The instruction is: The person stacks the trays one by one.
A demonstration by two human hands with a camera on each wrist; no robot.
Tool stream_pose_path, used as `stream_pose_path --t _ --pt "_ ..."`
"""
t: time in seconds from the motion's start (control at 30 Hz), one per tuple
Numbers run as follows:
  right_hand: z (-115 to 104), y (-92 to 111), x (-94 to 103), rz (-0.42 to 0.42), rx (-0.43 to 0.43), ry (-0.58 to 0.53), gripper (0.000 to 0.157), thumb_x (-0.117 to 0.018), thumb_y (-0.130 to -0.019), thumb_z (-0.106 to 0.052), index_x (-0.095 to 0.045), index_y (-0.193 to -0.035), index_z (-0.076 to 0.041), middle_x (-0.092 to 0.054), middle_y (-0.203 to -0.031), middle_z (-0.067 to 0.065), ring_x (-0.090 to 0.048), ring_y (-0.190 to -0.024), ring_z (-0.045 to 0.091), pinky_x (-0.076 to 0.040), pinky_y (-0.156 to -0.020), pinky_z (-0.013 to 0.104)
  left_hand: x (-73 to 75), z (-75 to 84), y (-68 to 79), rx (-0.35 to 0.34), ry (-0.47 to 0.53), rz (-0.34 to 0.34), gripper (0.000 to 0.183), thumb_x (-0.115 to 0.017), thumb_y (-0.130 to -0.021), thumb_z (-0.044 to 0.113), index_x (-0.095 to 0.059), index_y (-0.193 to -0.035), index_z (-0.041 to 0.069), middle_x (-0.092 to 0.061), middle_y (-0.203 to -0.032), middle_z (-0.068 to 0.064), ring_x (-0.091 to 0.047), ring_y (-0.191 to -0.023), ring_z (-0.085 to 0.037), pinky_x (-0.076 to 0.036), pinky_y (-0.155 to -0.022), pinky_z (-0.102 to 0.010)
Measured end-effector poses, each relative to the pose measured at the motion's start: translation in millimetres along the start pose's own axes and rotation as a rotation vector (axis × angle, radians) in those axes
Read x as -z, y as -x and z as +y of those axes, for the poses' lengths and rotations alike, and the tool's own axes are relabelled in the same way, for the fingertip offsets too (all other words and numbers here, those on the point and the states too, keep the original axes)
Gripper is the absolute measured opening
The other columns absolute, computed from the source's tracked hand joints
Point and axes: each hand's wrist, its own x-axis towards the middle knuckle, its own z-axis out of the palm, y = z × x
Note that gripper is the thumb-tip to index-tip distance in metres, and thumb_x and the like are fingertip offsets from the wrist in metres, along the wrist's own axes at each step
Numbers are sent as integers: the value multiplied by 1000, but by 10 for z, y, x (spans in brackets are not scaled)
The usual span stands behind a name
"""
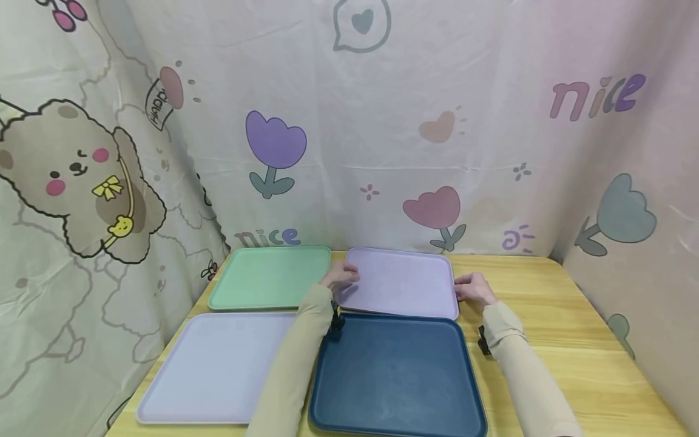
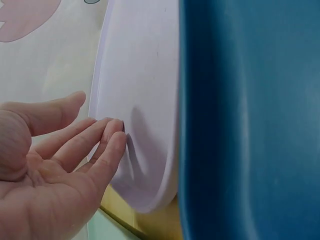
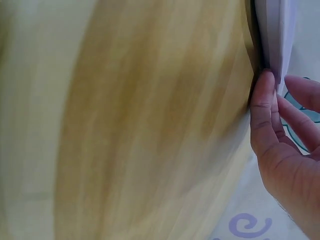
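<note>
A light purple tray (image 1: 404,280) lies at the back of the wooden table, between both hands. My left hand (image 1: 341,277) is over its left edge, fingers extended and thumb held apart; the left wrist view shows the fingertips (image 2: 118,135) close over the tray's surface, casting a shadow on it. At the tray's right edge, my right hand (image 1: 476,289) touches the rim with its fingertips (image 3: 266,82), the thumb apart from them. Just in front of the purple tray sits a dark blue tray (image 1: 398,373), its far rim close along the purple tray's near edge.
A green tray (image 1: 273,276) lies at the back left, and a pale lavender tray (image 1: 218,364) in front of it, partly covered by my left sleeve (image 1: 295,364). Bare wooden tabletop (image 1: 573,340) extends on the right. A printed curtain (image 1: 360,133) hangs behind the table.
</note>
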Motion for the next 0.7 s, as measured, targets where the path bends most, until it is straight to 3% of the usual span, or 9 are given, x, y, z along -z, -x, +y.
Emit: stream_pose_path --t 0.07,0.13,0.17,0.27,0.4,0.57,0.7 --pt "-8 5 1 1 0 3 38 -58 -92 3 -56 -121 26 -70 -102 35 -66 -65 8 -61 -64 24 12 346 319 6 -9 -8 38 -78 -84 10 -69 -120 -1 -72 -111 -14 -70 -99 -25 -61 -86 -36" --pt "-8 6 3 -5 7 13 38 -58 -93 3 -55 -121 27 -69 -106 38 -67 -66 8 -62 -65 25 28 489 462 -32 -3 -26 38 -80 -83 11 -69 -117 -2 -73 -108 -15 -70 -96 -26 -61 -84 -36" --pt "-7 6 4 -6 5 14 37 -58 -93 3 -55 -122 27 -68 -107 38 -67 -67 8 -62 -66 25 19 420 372 -27 5 -37 38 -80 -83 11 -70 -117 -2 -74 -106 -15 -71 -95 -26 -61 -83 -36" --pt "-9 6 0 -3 2 16 37 -58 -93 3 -55 -122 26 -69 -106 37 -67 -67 8 -61 -65 24 16 336 305 -56 20 -28 44 -81 -82 10 -67 -122 -5 -74 -107 -16 -71 -95 -25 -61 -82 -34" --pt "-10 -5 2 1 -1 10 38 -58 -93 3 -55 -122 26 -69 -104 37 -67 -66 8 -61 -65 23 51 251 252 -58 55 53 51 -81 -80 6 -65 -127 -3 -73 -115 -18 -71 -103 -28 -61 -87 -36" --pt "-3 -11 1 0 -9 0 40 -58 -92 3 -53 -124 27 -68 -108 39 -67 -66 8 -62 -66 24 140 528 557 -57 -17 213 51 -79 -78 6 -67 -127 1 -70 -122 -19 -66 -111 -32 -58 -93 -41" --pt "10 -7 -9 3 -13 11 39 -57 -92 3 -54 -124 26 -66 -111 40 -68 -67 8 -62 -66 25 154 798 872 -14 -41 235 53 -75 -79 4 -63 -130 -5 -65 -130 -25 -60 -120 -38 -54 -101 -47"
